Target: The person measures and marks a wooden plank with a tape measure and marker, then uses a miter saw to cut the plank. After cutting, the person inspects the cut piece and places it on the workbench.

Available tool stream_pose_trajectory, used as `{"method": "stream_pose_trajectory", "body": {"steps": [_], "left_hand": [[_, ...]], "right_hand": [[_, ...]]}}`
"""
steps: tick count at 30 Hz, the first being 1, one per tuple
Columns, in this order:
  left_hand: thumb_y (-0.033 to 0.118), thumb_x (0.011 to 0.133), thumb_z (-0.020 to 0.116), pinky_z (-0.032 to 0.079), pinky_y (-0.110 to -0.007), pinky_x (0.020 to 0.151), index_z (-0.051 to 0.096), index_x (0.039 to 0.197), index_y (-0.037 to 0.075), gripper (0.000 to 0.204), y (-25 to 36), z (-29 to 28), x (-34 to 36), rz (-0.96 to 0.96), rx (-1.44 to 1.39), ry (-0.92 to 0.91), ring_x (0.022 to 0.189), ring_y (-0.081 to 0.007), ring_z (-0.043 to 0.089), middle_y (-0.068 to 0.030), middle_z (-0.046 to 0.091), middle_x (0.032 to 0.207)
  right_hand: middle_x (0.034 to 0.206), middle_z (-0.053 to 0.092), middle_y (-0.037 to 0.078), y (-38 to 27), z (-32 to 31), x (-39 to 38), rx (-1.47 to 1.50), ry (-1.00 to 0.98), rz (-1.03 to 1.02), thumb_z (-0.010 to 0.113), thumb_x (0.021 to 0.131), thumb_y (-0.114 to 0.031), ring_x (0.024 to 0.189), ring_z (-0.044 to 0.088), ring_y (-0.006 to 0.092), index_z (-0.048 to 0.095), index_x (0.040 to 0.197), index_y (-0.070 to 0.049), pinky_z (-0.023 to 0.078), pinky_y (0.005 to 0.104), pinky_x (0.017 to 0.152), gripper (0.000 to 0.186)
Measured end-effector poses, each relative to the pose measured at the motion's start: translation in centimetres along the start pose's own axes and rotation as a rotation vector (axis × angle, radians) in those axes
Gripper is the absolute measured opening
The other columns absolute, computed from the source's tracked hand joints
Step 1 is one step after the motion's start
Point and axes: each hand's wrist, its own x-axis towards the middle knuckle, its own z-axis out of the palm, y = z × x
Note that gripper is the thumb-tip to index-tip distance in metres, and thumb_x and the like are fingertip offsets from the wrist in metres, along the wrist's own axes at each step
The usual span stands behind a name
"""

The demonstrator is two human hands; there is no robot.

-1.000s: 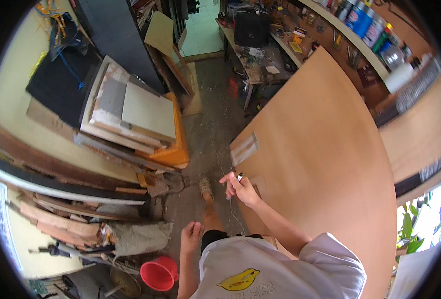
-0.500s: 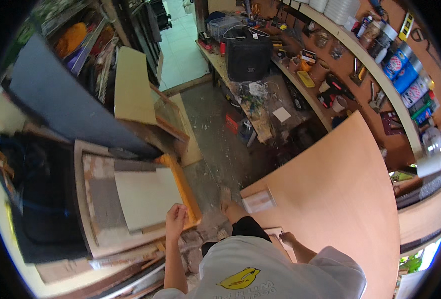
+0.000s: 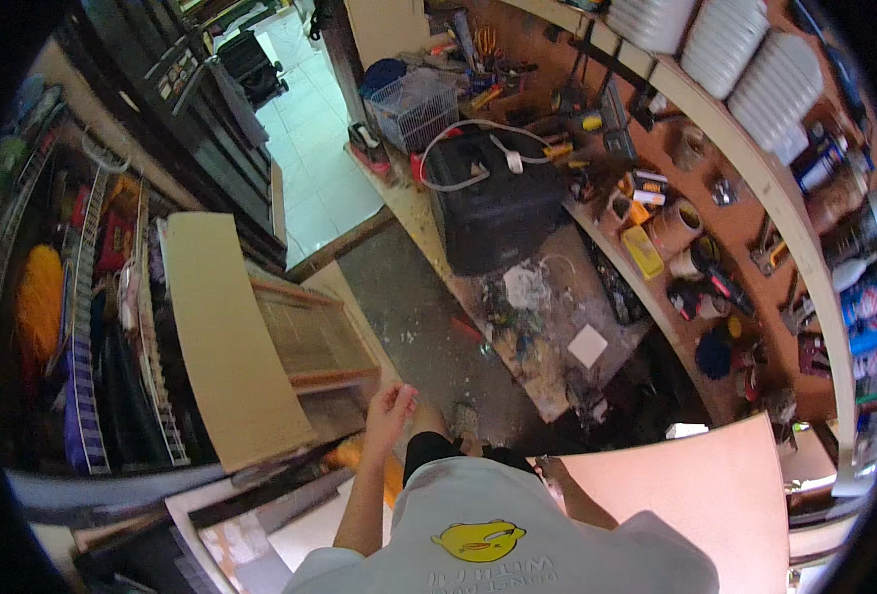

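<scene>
My left hand [image 3: 391, 406] is raised in front of me with its fingers curled in, and nothing shows between them. It is nearest to a wooden frame [image 3: 305, 327] and a tall pale yellow board [image 3: 225, 346] on the left. My right hand [image 3: 549, 473] hangs low by my right side, partly hidden by my shirt. Its fingers look closed, but what they hold is too dark and small to make out. Beside it is a large smooth pinkish-tan board [image 3: 696, 485] with a curved look.
A cluttered workbench [image 3: 547, 381] runs ahead, bearing a black case [image 3: 493, 198], a wire basket [image 3: 413, 109] and a white tile [image 3: 587, 346]. Shelves of tools and cans line the right. On the left stands a wire rack [image 3: 92, 317]. A tiled floor [image 3: 300, 139] lies beyond a doorway.
My view has moved forward toward the bench and doorway. The large board and stacked panels now sit lower in view. The pale piece at my right hand no longer shows.
</scene>
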Motion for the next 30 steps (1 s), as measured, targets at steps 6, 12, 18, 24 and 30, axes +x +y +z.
{"method": "stream_pose_trajectory", "body": {"steps": [6,12,18,24,30], "left_hand": [[0.017,0.098,0.057,0.042,-0.021,0.059,0.061,0.103,0.007,0.012,9.1,-1.0,20.2,0.202,-0.046,0.138,0.066,-0.0053,0.051,0.0029,0.057,0.083],[0.006,0.096,0.052,0.038,-0.020,0.058,0.060,0.111,0.007,0.017,18.3,0.8,40.9,0.320,-0.038,-0.025,0.067,-0.0038,0.046,0.0030,0.055,0.086],[0.003,0.094,0.052,0.042,-0.021,0.064,0.064,0.107,0.004,0.017,28.2,2.5,54.4,0.603,0.071,-0.292,0.072,-0.0054,0.051,0.0006,0.058,0.084],[0.004,0.095,0.053,0.042,-0.022,0.062,0.064,0.107,0.004,0.016,30.2,1.8,61.9,0.533,0.009,-0.388,0.069,-0.0056,0.051,0.0005,0.058,0.083],[0.005,0.097,0.052,0.040,-0.020,0.059,0.063,0.108,0.004,0.015,31.4,2.4,63.9,0.482,0.027,-0.477,0.066,-0.0046,0.049,0.0013,0.056,0.080]], "right_hand": [[0.060,0.058,0.012,-6.1,2.7,3.5,0.247,0.171,0.100,0.059,0.092,-0.040,0.043,0.051,0.0203,0.068,0.091,-0.006,0.042,0.0376,0.041,0.036],[0.066,0.065,0.014,-11.6,9.6,2.5,0.262,0.439,0.359,0.063,0.088,-0.039,0.054,0.060,0.0256,0.068,0.096,0.001,0.046,0.0416,0.048,0.042],[0.067,0.065,0.015,-26.8,14.3,4.7,0.343,0.511,0.438,0.063,0.088,-0.039,0.055,0.061,0.0260,0.068,0.095,0.001,0.046,0.0420,0.049,0.041],[0.067,0.065,0.016,-36.5,15.4,6.0,0.366,0.535,0.446,0.063,0.088,-0.039,0.056,0.061,0.0264,0.068,0.094,0.002,0.046,0.0423,0.050,0.041],[0.067,0.065,0.016,-40.4,16.4,6.6,0.381,0.541,0.486,0.063,0.088,-0.039,0.057,0.062,0.0268,0.068,0.093,0.002,0.047,0.0426,0.051,0.041]]}}
